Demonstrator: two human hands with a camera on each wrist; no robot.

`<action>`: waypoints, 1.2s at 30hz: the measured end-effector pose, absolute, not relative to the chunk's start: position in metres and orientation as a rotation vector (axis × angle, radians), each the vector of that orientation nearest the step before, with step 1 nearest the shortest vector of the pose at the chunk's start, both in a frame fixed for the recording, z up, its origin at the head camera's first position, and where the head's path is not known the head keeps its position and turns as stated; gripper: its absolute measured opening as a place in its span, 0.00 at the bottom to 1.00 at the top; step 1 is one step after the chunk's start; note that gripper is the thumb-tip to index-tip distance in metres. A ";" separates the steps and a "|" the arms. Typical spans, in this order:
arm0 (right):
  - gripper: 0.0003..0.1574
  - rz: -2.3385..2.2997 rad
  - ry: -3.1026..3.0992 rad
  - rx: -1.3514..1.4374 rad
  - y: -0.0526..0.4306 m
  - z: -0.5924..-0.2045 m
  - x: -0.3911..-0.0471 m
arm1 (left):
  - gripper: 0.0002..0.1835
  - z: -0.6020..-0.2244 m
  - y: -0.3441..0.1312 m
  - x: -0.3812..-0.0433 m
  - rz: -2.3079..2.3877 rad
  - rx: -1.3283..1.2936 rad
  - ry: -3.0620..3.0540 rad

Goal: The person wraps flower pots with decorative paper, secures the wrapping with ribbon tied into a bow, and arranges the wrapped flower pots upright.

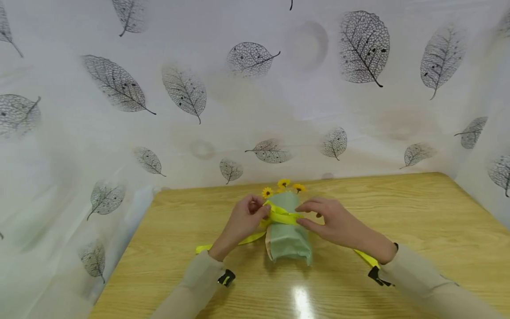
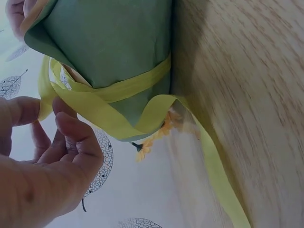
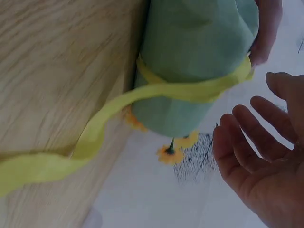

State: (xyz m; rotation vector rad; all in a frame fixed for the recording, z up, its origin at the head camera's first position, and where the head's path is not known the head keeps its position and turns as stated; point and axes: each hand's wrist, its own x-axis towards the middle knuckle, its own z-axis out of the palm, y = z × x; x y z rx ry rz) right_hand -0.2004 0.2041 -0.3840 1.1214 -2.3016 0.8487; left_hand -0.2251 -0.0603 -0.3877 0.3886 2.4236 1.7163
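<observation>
A bouquet in green wrapping paper (image 1: 288, 243) lies on the table, its small orange-yellow flowers (image 1: 299, 188) peeking out at the far end. Yellow ribbon (image 1: 283, 217) goes round the wrap, with loose tails trailing to both sides. My left hand (image 1: 245, 217) pinches the ribbon at the left side of the bouquet; the left wrist view shows a ribbon loop (image 2: 46, 92) at these fingers. On the other side, my right hand (image 1: 334, 221) hovers close to the ribbon. Its fingers (image 3: 228, 137) are spread and gently bent, holding nothing in the right wrist view.
The wood-grain table (image 1: 179, 221) carries the bouquet and both ribbon tails. Behind and left of it hangs a white sheet (image 1: 259, 106) printed with dark leaf skeletons. Black clips (image 1: 227, 278) sit at both wrists.
</observation>
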 end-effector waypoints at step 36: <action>0.12 1.088 -2.637 0.731 0.154 -0.374 -0.210 | 0.12 -0.388 -0.054 -0.231 1.751 0.473 2.299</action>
